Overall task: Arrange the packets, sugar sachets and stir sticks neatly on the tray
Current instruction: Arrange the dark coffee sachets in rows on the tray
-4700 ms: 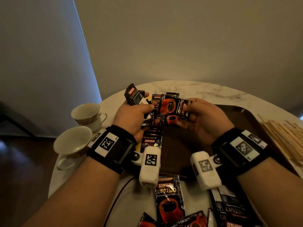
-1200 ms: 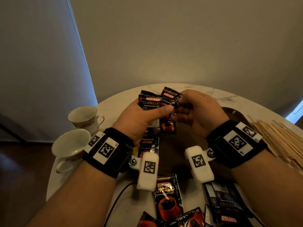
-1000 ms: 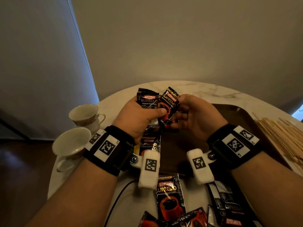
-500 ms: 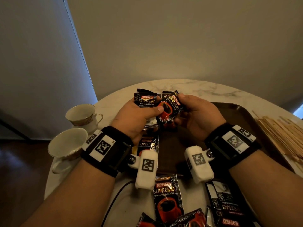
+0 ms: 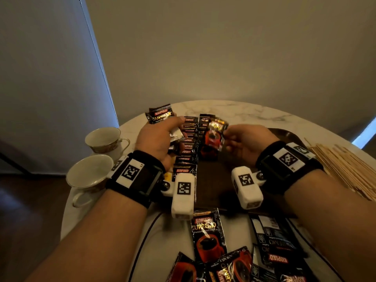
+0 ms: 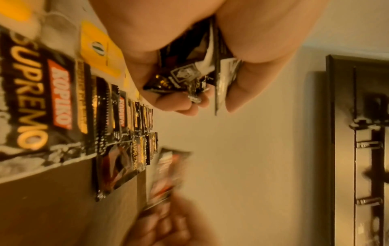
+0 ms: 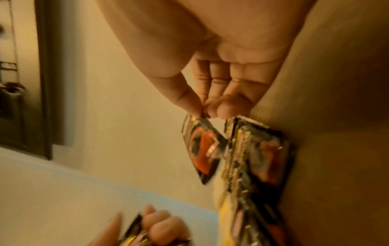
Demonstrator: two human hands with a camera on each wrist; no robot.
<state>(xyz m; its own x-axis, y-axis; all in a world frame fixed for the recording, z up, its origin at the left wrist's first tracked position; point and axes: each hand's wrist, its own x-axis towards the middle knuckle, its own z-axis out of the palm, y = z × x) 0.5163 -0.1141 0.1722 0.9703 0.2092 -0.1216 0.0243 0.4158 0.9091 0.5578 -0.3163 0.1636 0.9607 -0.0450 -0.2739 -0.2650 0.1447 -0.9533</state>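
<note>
A round marble table [image 5: 234,110] stands before a plain wall. On it the dark tray [image 5: 215,180] carries an overlapping row of coffee packets [image 5: 186,147] at its left. The left hand [image 5: 156,139] clenches a reserve bundle [image 5: 160,115]; the right hand [image 5: 244,143] pinches one packet [image 5: 214,133], probably to add it.

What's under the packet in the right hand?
Under the held packet lie a short row of packets on the brown tray; how many are covered is hidden.
</note>
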